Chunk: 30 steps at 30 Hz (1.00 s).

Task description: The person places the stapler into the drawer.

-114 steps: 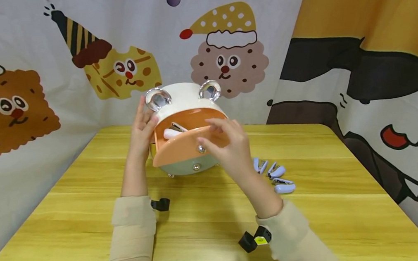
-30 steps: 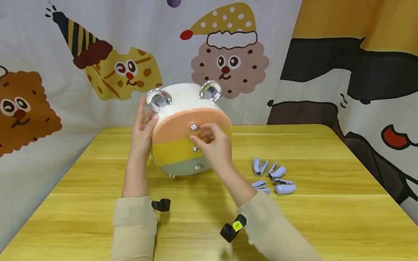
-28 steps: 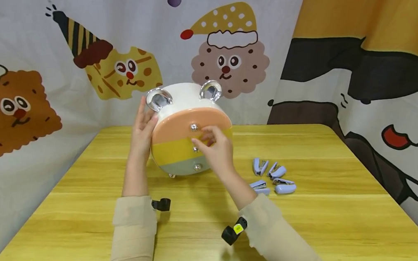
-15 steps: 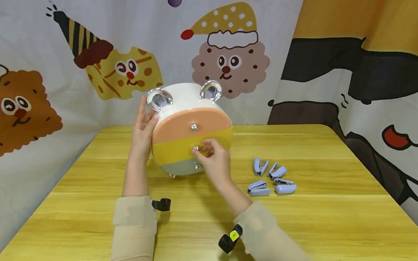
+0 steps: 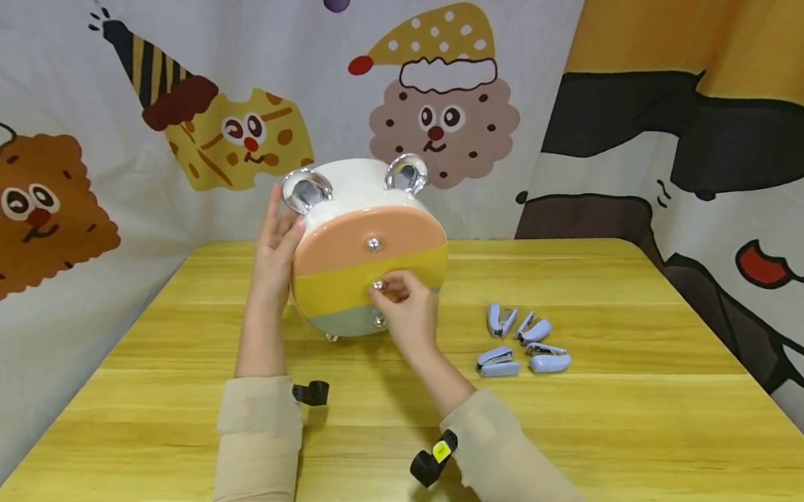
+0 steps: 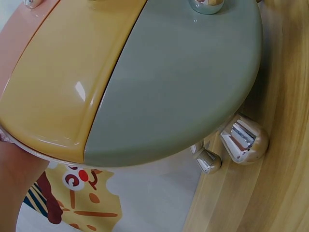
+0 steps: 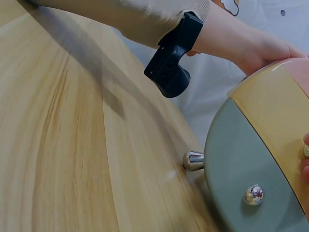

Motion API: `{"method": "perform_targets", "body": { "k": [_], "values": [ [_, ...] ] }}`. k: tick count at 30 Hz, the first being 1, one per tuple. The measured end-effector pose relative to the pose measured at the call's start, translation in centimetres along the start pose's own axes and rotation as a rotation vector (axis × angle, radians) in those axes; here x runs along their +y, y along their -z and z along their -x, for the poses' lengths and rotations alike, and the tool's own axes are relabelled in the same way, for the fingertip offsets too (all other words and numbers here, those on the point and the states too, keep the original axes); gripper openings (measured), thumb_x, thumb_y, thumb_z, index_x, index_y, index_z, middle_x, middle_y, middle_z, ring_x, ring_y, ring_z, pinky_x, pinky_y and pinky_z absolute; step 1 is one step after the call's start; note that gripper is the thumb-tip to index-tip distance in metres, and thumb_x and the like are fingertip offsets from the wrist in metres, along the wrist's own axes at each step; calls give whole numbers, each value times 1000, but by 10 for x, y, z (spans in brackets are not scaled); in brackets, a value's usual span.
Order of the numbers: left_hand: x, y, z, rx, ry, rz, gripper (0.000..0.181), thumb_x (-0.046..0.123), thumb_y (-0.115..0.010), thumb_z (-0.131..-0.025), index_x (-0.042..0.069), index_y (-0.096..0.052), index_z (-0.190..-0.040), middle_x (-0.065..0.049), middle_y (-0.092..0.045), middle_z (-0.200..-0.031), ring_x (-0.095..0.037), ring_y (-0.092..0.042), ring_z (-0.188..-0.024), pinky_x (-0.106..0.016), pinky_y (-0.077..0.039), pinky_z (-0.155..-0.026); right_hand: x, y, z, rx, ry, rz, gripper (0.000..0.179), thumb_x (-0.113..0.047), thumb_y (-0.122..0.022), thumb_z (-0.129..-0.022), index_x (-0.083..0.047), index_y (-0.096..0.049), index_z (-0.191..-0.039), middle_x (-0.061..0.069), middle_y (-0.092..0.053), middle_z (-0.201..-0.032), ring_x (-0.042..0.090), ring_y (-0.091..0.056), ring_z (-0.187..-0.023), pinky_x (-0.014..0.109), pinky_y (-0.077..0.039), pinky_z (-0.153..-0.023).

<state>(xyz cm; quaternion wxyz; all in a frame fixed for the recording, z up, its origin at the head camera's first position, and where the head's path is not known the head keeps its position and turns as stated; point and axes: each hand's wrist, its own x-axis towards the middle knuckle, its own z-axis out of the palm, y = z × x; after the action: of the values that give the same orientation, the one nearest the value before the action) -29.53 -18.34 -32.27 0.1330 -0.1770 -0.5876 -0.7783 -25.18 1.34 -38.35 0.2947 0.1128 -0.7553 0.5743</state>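
A round mini chest of drawers (image 5: 344,244) with a white body, silver ears and small feet stands on the table. Its orange, yellow and green drawer fronts are flush. My left hand (image 5: 273,250) lies along its left side, fingers straight up and thumb by the front edge. With thumb and fingers, my right hand (image 5: 407,306) pinches the silver knob (image 5: 378,284) of the yellow middle drawer. In the right wrist view those fingertips show at the right edge, while the green drawer's knob (image 7: 253,195) is free.
Several light-purple mini staplers (image 5: 498,362) lie on the wooden table (image 5: 639,421) right of the chest. A printed cartoon curtain (image 5: 329,74) hangs behind. Black wrist cameras (image 5: 431,460) stick out from both sleeves.
The orange top drawer, earlier pulled out with staplers showing inside, is now closed. My right hand has moved down from it to the yellow drawer's knob. My left hand has stayed put.
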Motion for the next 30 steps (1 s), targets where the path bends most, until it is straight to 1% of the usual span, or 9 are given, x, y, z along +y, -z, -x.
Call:
{"method": "perform_targets", "body": {
  "k": [5,12,14,20,26,30],
  "values": [
    [-1,1,1,1,1,-16,64,14,-51,-100,39,-22,-152,-15,-33,-150,-27,-39,-132,-30,-40,-102,-1,1,1,7,0,2,14,-9,-79,-77,-4,-69,-85,2,-67,-75,14,-58,-64,24,-51,-57],
    [-1,1,0,-3,2,-8,64,14,-51,-99,38,-23,-152,-15,-33,-150,-28,-40,-131,-31,-41,-102,-7,12,8,-9,19,10,15,-7,-81,-75,-4,-68,-82,2,-67,-73,13,-57,-61,23,-49,-54],
    [-1,1,-1,-4,2,-13,65,14,-52,-99,37,-21,-152,-15,-32,-150,-28,-40,-131,-31,-40,-102,-9,16,11,-21,25,10,15,-7,-81,-75,-4,-68,-82,2,-67,-73,13,-57,-61,23,-49,-55],
    [-1,1,-1,2,10,-23,65,15,-52,-99,39,-22,-152,-15,-32,-151,-28,-41,-130,-30,-42,-100,-15,29,19,-64,26,23,16,-8,-82,-74,-5,-69,-82,1,-68,-73,13,-57,-60,22,-48,-54],
    [-1,0,-1,-3,-4,5,65,13,-50,-100,34,-20,-153,-16,-33,-150,-28,-42,-128,-27,-43,-98,-22,40,27,-109,21,45,16,-9,-83,-74,-6,-68,-81,-1,-67,-72,12,-54,-59,20,-46,-52],
    [-2,-1,-1,0,-9,9,65,12,-50,-100,33,-20,-153,-17,-34,-148,-27,-45,-125,-26,-45,-95,-26,47,32,-133,34,56,16,-9,-83,-74,-6,-68,-81,-2,-67,-72,11,-51,-56,20,-44,-50]
  ]
}}
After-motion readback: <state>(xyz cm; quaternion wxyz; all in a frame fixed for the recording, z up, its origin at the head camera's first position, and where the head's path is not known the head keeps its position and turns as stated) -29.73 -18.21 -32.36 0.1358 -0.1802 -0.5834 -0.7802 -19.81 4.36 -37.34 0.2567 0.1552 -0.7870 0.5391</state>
